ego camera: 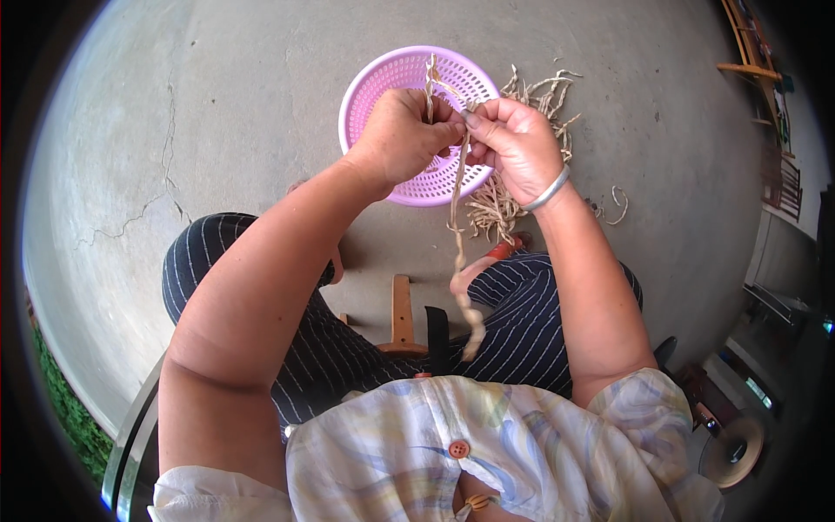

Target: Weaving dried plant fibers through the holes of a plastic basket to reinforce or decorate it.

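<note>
Over a pink plastic colander basket (355, 85), my left hand (408, 134) and my right hand (515, 140) almost meet. Both pinch a pale, knobbly dried strand (458, 196), perhaps a root or dried vegetable strip. Its lower end hangs down towards my lap, and its upper part loops above my fingers over the basket. My right wrist wears a silver bangle. Beside and partly under my right hand, a pile of similar dried strands (492, 205) lies on the floor at the basket's right. What lies in the basket is mostly hidden by my hands.
Below the basket, a wooden stool part (401, 307) shows between my knees. A loose curled strand (618, 205) lies on the concrete floor (261, 85), right of the pile. Wooden furniture (750, 68) stands at the far right, and a round object (730, 453) at the lower right.
</note>
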